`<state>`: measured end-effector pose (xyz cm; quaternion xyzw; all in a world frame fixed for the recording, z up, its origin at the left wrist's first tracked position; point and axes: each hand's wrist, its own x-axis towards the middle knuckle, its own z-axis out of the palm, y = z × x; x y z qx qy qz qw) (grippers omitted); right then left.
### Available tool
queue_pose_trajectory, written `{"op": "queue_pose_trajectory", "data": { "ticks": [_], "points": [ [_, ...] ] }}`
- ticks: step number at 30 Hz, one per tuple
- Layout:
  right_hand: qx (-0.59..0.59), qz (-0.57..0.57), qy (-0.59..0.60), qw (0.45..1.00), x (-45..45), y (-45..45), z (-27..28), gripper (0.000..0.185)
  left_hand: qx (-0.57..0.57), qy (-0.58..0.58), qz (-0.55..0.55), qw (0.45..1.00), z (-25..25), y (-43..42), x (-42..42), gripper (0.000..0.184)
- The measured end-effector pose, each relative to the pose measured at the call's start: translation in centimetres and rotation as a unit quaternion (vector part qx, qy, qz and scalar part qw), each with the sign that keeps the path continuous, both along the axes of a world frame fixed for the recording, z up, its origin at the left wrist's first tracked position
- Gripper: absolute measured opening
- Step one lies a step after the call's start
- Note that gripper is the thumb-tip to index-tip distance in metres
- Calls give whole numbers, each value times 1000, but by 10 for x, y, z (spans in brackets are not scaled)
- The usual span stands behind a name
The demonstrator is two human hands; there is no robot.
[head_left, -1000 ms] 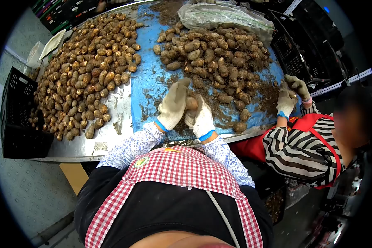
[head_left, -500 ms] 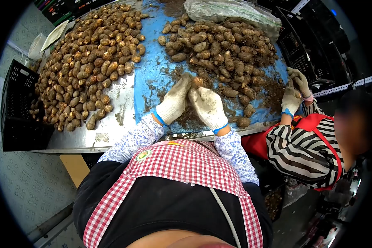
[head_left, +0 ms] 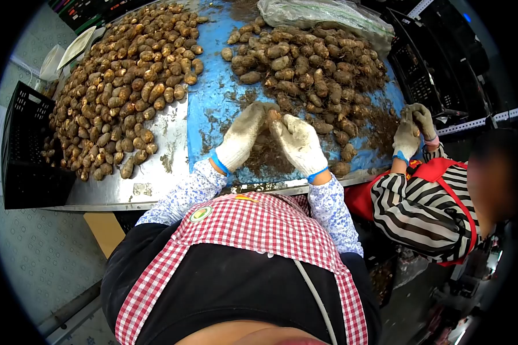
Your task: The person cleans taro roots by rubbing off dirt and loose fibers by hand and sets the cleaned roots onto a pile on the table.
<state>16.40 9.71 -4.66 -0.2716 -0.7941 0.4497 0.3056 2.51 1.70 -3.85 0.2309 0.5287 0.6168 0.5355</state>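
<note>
Holding 1 tuber (head_left: 274,116) are the left hand (head_left: 243,135) and right hand (head_left: 299,144).

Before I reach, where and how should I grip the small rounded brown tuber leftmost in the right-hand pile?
Probably pinch the middle of the rounded brown tuber, coming from its left: open blue sheet leaves room there, while other tubers lie near its right.

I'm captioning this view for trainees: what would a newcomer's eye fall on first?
Likely the two big tuber heaps: the left heap on the metal tabletop, the rootier right heap on blue sheeting. Then the gloved left hand and right hand, near centre, one tuber between them. Toward the right edge, a co-worker's striped top stands out.
</note>
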Motion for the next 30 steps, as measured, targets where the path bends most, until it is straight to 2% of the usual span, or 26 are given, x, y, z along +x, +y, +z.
{"op": "queue_pose_trajectory", "data": {
  "ticks": [1,2,3,5,6,7,9,10,11,12,13,15,16,17,18,19,21,22,23,24,26,27,29,30],
  "points": [
    [-43,8,49,998,-2,-2,5,29,-7,-2,8,1000,0,0,-2,55],
    [-28,0,-100,995,1,3,10,26,-32,-55,24,998,0,3,-5,55],
    [56,-36,-185,981,2,7,2,22,-57,-108,43,992,0,6,-8,55],
    [130,-80,-248,957,10,17,-34,19,-2,-305,1,952,-18,-2,-25,54],
    [106,-87,-280,950,8,16,-36,15,17,-330,4,944,-25,1,-27,54],
    [174,-66,-144,972,13,12,-35,18,35,-355,6,934,-30,3,-29,55],
    [130,-50,-73,988,8,6,-21,24,38,-415,-5,909,-37,8,-25,57],
    [139,-48,-110,983,5,3,-7,24,54,-446,-24,893,-33,9,-22,50],
    [149,-45,-147,977,2,0,7,24,66,-301,-8,951,-35,9,-17,44],
    [157,-42,-183,970,-1,0,13,24,76,-149,8,986,-41,9,-9,39],
    [193,-10,-247,950,-5,3,11,25,84,7,25,996,-45,6,-1,35],
    [179,-14,-74,981,-12,1,-9,22,78,-60,52,994,-46,5,3,28],
    [167,-17,-65,984,-16,2,-11,23,62,-279,62,956,-42,5,2,26],
    [119,-7,-100,988,-15,2,-10,21,43,-483,69,872,-39,3,0,25],
    [69,3,-133,989,-14,2,-8,20,-10,-573,80,816,-35,8,-11,26],
    [19,14,-166,986,-12,2,-8,19,28,-600,72,796,-33,2,-13,37],
    [73,-53,-325,941,-2,18,-13,17,105,-522,-9,846,-27,-2,-15,52],
    [161,-83,-296,938,11,27,-29,22,141,-530,7,836,-37,-2,-21,59],
    [249,-111,-264,925,24,36,-44,27,169,-545,-45,820,-38,-1,-27,58],
    [283,-138,-312,896,32,40,-41,31,194,-558,-97,801,-38,-2,-33,57],
    [342,-177,-360,850,46,55,-46,37,118,-647,-162,736,-42,-2,-59,55],
    [347,-182,-397,830,52,62,-53,39,15,-714,-170,679,-49,-4,-86,54],
    [276,-152,-481,818,61,74,-64,52,193,-675,-20,712,-7,-10,-110,48],
    [268,-158,-477,822,66,75,-75,56,276,-653,57,703,14,-13,-122,46]
  ]
}}
